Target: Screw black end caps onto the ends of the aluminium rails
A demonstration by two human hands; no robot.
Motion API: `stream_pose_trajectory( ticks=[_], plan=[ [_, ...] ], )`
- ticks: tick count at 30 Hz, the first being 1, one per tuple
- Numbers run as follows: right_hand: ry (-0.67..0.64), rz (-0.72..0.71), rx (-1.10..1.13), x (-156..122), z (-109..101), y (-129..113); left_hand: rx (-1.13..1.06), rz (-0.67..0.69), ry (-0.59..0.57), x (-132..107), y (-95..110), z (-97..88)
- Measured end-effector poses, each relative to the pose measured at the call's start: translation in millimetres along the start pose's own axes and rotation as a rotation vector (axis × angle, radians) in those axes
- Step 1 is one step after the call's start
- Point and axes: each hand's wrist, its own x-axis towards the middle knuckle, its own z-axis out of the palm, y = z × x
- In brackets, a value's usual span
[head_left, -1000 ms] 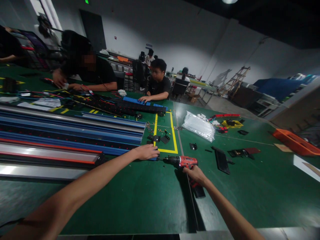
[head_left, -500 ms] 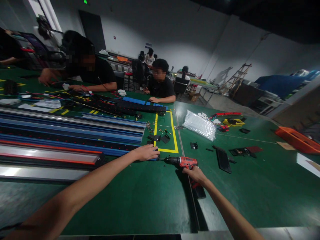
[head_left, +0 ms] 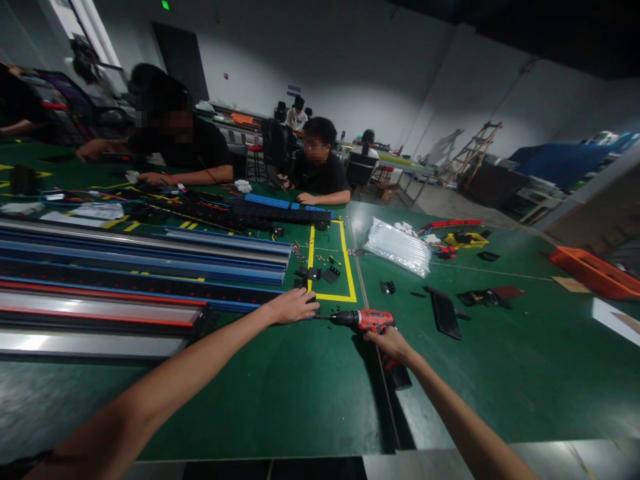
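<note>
My right hand (head_left: 390, 343) is closed round the handle of a red and black cordless drill (head_left: 373, 321). The drill lies level, its long bit pointing left at the end of a black rail with blue edges (head_left: 235, 300). Over that rail end is my left hand (head_left: 294, 307), its fingers curled down on it and the bit tip close by the fingertips. Whether the bit touches the rail, I cannot make out. Small black brackets (head_left: 331, 274) and loose screws (head_left: 299, 251) lie just beyond my left hand.
More long rails (head_left: 100, 313) fill the left side. A clear bag of white tubes (head_left: 397, 247), black parts (head_left: 443, 313) and an orange bin (head_left: 595, 273) lie to the right. Two co-workers in black sit across the green table (head_left: 280, 400), with wiring before them.
The view has shifted slightly. Both hands and the drill keep nearly the same places. Across the table, one co-worker's hands have moved a little.
</note>
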Motion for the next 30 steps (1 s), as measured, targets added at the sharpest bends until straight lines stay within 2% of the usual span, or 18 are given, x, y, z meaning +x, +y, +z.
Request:
stream_pose_trajectory(
  ticks=[8, 30],
  plan=[
    [-0.007, -0.063, 0.021, 5, 2, 5, 0.021, -0.002, 0.020, 0, 0, 3.5],
    [-0.013, 0.001, 0.011, 1, 1, -3, -0.015, -0.022, 0.052, -1, 0, 10.4]
  ],
)
